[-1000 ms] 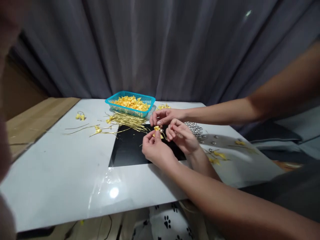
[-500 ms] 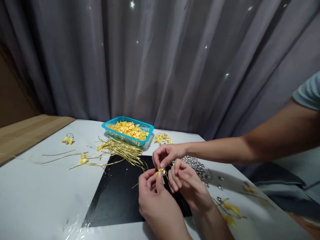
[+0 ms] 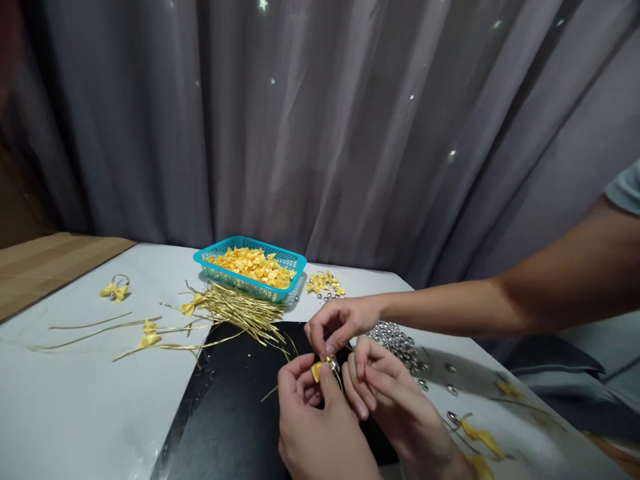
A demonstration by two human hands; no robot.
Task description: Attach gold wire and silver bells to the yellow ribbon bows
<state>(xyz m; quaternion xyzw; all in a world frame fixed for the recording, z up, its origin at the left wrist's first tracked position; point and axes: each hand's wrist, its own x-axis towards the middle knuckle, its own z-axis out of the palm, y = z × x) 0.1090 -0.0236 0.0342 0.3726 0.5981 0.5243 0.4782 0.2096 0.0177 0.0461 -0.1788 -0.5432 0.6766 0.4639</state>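
Note:
My left hand (image 3: 313, 417) pinches a small yellow ribbon bow (image 3: 318, 369) with a silver bell (image 3: 332, 365) at it, low over the black mat (image 3: 225, 407). My right hand (image 3: 393, 400) is curled close beside it, fingertips on the thin gold wire (image 3: 341, 380) trailing from the bow. A co-worker's hand (image 3: 336, 324) reaches in from the right and hovers just above the bow, fingers pinched together.
A teal basket (image 3: 250, 278) of yellow bows stands at the back. A bundle of gold wires (image 3: 240, 310) lies before it, a pile of silver bells (image 3: 397, 339) to the right. Finished bows (image 3: 143, 337) lie scattered on the white table (image 3: 75, 400). A grey curtain (image 3: 320, 120) hangs behind.
The view has tilted upward, so the table and hands sit lower in frame. My hands stay together on the bow. The co-worker's hand has stayed close above it.

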